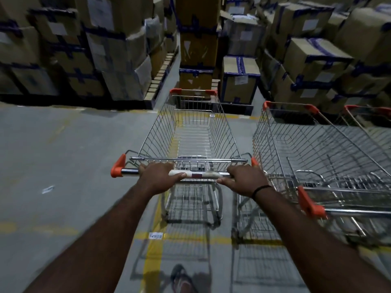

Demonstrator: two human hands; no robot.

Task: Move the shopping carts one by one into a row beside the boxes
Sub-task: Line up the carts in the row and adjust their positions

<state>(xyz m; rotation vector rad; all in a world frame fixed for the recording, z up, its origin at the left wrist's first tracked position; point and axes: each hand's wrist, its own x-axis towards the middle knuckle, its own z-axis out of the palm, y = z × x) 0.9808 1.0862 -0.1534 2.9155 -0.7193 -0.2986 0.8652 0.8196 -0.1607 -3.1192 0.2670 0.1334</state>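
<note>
Both the left hand (157,176) and right hand (243,178) clasp the cart handle (198,174); drift toward 3 o'clock risks snagging the parked cart (317,149).

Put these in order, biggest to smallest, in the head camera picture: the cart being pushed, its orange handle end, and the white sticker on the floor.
1. pushed cart
2. orange handle end
3. white floor sticker: only slightly smaller-looking, and it sits at another distance from the camera, so real sizes are unsure.
</note>
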